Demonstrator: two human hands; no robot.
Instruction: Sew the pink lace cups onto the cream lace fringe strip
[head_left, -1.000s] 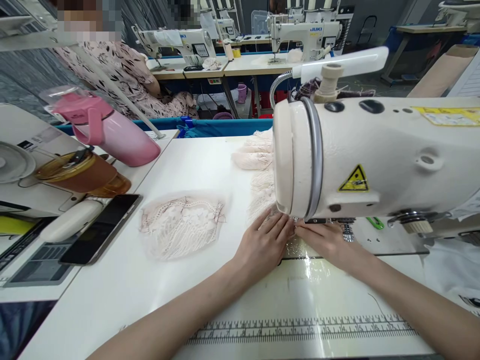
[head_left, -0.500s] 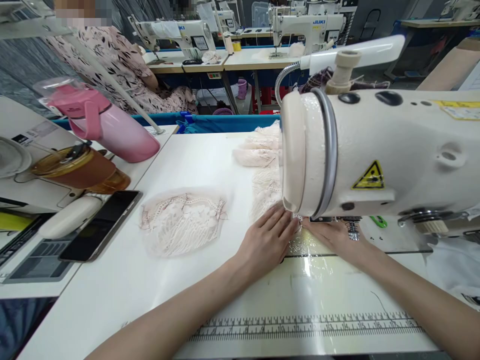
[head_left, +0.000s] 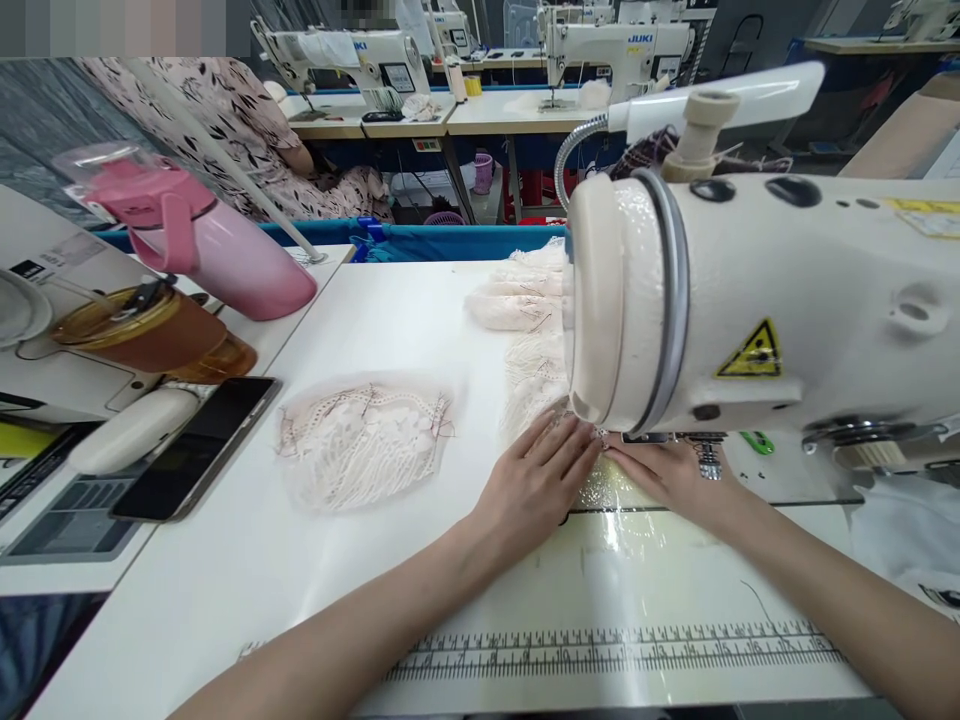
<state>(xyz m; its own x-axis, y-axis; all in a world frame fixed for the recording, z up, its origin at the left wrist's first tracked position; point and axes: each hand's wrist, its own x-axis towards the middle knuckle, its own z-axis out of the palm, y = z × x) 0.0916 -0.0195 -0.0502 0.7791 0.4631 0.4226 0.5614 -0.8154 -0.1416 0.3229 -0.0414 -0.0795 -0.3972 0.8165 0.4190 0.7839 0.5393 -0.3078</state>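
Pale pink lace fabric (head_left: 534, 375) runs over the white table and passes under the head of the sewing machine (head_left: 630, 300). My left hand (head_left: 536, 480) lies flat on its near end, fingers stretched out and pressing down. My right hand (head_left: 675, 470) is low beside the needle area, thumb and forefinger extended leftward to the fabric edge. The machine head covers part of its other fingers and the needle. Both hands almost meet at the fabric. A separate lace piece (head_left: 367, 440) with loose reddish threads rests on the table to the left.
At the left are a phone (head_left: 196, 450), a pink bottle (head_left: 225, 245) and an amber cup (head_left: 157, 335). A printed ruler (head_left: 615, 650) follows the near table edge. A small green tool (head_left: 757, 442) lies under the machine arm. A person in patterned clothing (head_left: 217, 130) sits behind.
The view has shifted slightly, so the machine appears a little farther right. My hands hold nearly the same place at the fabric; the loose lace piece stays where it was.
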